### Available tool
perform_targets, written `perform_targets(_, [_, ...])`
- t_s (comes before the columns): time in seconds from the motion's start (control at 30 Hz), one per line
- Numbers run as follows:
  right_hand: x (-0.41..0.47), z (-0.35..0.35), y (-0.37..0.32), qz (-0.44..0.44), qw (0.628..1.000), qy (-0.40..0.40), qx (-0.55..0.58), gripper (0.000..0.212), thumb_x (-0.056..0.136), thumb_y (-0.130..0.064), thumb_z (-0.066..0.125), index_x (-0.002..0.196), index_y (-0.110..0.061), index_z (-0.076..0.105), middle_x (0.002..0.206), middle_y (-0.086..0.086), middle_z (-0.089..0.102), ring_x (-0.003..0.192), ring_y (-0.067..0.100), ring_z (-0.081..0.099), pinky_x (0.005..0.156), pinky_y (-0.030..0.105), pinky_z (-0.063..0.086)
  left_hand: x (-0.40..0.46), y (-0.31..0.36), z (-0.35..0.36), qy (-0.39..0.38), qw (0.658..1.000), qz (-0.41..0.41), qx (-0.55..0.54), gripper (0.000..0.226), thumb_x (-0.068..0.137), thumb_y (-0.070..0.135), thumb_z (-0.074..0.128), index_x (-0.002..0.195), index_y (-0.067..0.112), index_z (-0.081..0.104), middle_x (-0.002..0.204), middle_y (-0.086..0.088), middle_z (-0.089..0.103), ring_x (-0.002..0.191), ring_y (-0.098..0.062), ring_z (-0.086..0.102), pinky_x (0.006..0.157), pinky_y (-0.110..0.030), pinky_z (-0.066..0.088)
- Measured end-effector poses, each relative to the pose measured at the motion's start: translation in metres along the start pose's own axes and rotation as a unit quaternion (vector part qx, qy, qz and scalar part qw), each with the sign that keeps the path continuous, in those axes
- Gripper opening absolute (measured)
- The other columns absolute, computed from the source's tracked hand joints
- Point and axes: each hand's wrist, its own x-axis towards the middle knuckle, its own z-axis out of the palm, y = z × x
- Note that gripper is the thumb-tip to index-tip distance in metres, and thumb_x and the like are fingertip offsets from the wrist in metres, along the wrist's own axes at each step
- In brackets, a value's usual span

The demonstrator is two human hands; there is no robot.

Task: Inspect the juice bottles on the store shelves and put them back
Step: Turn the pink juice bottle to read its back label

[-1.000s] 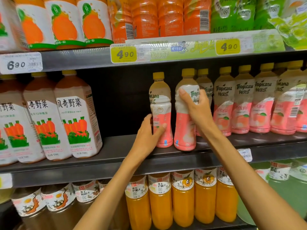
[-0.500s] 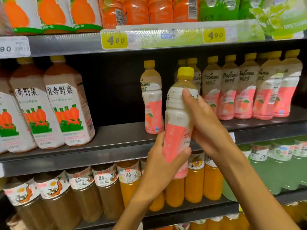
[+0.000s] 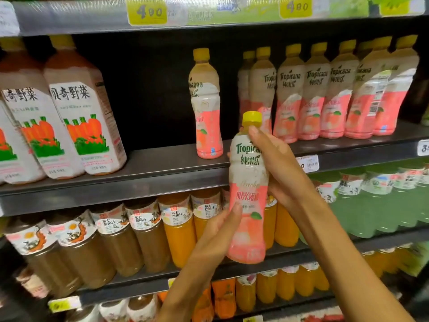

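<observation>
Held bottle [image 3: 249,182] before shelf [image 3: 162,168]; lone bottle [image 3: 206,105] behind-left.

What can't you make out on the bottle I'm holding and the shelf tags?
Head view only:
- Held bottle: label's right edge hidden behind right hand; small print blurred.
- Bottle's lower left: covered by left hand.
- White price tag: cut off by right edge.
- Yellow price tag: digits blurred.

yellow price tags [image 3: 147,12], white shelf label [image 3: 310,162]
</observation>
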Motion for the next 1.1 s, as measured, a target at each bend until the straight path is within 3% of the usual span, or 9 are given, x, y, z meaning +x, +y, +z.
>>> perform_targets(0.13, [0.004, -0.001, -0.005, 0.002, 1.000, -0.021, -0.018, 0.038, 0.084, -0.043, 0.062, 0.105, -0.011, 0.064, 0.087, 0.006, 0.069, 0.076, 0.015, 0.067, 0.067, 0.028, 0.055, 0.009, -0.005, 0.006, 0.063, 0.997, -0.004, -0.039, 0.050, 0.061, 0.063, 0.050, 0.092, 0.026, 0.063, 0.075, 0.007, 0.075, 0.070, -0.009, 0.072, 0.058, -0.021, 0.056])
perform_targets(0.2, [0.009, -0.008, -0.007, 0.010, 1.000, -0.027, -0.004, 0.037, 0.086, -0.045, 0.058, 0.101, -0.013, 0.069, 0.090, 0.008, 0.070, 0.081, 0.019, 0.067, 0.073, 0.032, 0.056, 0.012, -0.006, 0.013, 0.082, 0.994, -0.008, -0.075, 0.060, 0.062, 0.070, 0.057, 0.097, 0.022, 0.065, 0.079, 0.001, 0.075, 0.075, -0.015, 0.072, 0.067, -0.030, 0.057])
perform_targets(0.27, [0.014, -0.017, -0.009, 0.021, 0.999, -0.030, 0.024, 0.033, 0.089, -0.044, 0.057, 0.097, -0.015, 0.071, 0.092, 0.009, 0.070, 0.085, 0.021, 0.067, 0.075, 0.033, 0.056, 0.012, -0.009, 0.019, 0.047, 0.993, -0.008, -0.106, 0.076, 0.066, 0.078, 0.058, 0.110, 0.016, 0.066, 0.092, -0.012, 0.072, 0.084, -0.026, 0.069, 0.077, -0.042, 0.055])
perform_targets(0.37, [0.018, -0.030, -0.009, 0.078, 0.991, -0.032, 0.108, 0.041, 0.080, -0.044, 0.063, 0.105, -0.012, 0.063, 0.094, 0.008, 0.070, 0.091, 0.026, 0.069, 0.073, 0.036, 0.058, 0.014, -0.011, 0.032, -0.049, 0.988, -0.033, -0.140, 0.079, 0.075, 0.079, 0.045, 0.110, 0.011, 0.067, 0.089, -0.015, 0.070, 0.080, -0.026, 0.069, 0.073, -0.037, 0.055])
perform_targets(0.5, [0.019, -0.048, -0.010, 0.092, 0.990, -0.020, 0.106, 0.052, 0.080, -0.041, 0.062, 0.115, -0.003, 0.059, 0.088, 0.008, 0.072, 0.075, 0.020, 0.072, 0.062, 0.030, 0.057, 0.024, -0.015, 0.053, -0.054, 0.987, -0.051, -0.141, 0.079, 0.080, 0.075, 0.038, 0.127, 0.015, 0.056, 0.100, -0.016, 0.071, 0.092, -0.029, 0.069, 0.079, -0.037, 0.055])
perform_targets(0.63, [0.012, -0.069, -0.009, 0.048, 0.998, -0.021, 0.042, 0.033, 0.081, -0.039, 0.066, 0.093, -0.008, 0.066, 0.077, 0.008, 0.069, 0.070, 0.020, 0.067, 0.063, 0.032, 0.056, 0.034, -0.015, 0.067, -0.003, 0.990, -0.015, -0.137, 0.074, 0.066, 0.076, 0.048, 0.116, 0.024, 0.066, 0.098, -0.017, 0.072, 0.089, -0.030, 0.070, 0.083, -0.040, 0.054])
perform_targets(0.73, [0.009, -0.078, -0.012, 0.056, 0.998, -0.038, 0.017, 0.042, 0.083, -0.045, 0.064, 0.099, -0.006, 0.065, 0.078, 0.010, 0.066, 0.070, 0.020, 0.064, 0.064, 0.031, 0.055, 0.037, -0.019, 0.081, 0.023, 0.994, -0.002, -0.106, 0.076, 0.068, 0.077, 0.048, 0.116, 0.020, 0.064, 0.084, -0.014, 0.071, 0.076, -0.026, 0.069, 0.075, -0.038, 0.054])
perform_targets(0.93, [0.009, -0.093, -0.008, 0.170, 0.970, -0.071, 0.159, 0.054, 0.077, -0.046, 0.064, 0.108, -0.001, 0.064, 0.097, 0.017, 0.071, 0.085, 0.028, 0.071, 0.071, 0.038, 0.059, 0.029, -0.026, 0.108, 0.007, 0.979, -0.006, -0.205, 0.068, 0.083, 0.066, 0.038, 0.103, 0.010, 0.071, 0.080, -0.014, 0.067, 0.068, -0.023, 0.066, 0.065, -0.033, 0.056])
perform_targets(1.1, [0.009, -0.100, -0.001, 0.205, 0.959, -0.059, 0.187, 0.034, 0.079, -0.039, 0.063, 0.092, -0.008, 0.066, 0.088, 0.011, 0.073, 0.073, 0.022, 0.070, 0.064, 0.034, 0.059, 0.031, -0.036, 0.116, -0.009, 0.972, -0.026, -0.235, 0.073, 0.089, 0.065, 0.033, 0.100, 0.004, 0.071, 0.079, -0.015, 0.067, 0.067, -0.024, 0.067, 0.064, -0.033, 0.056])
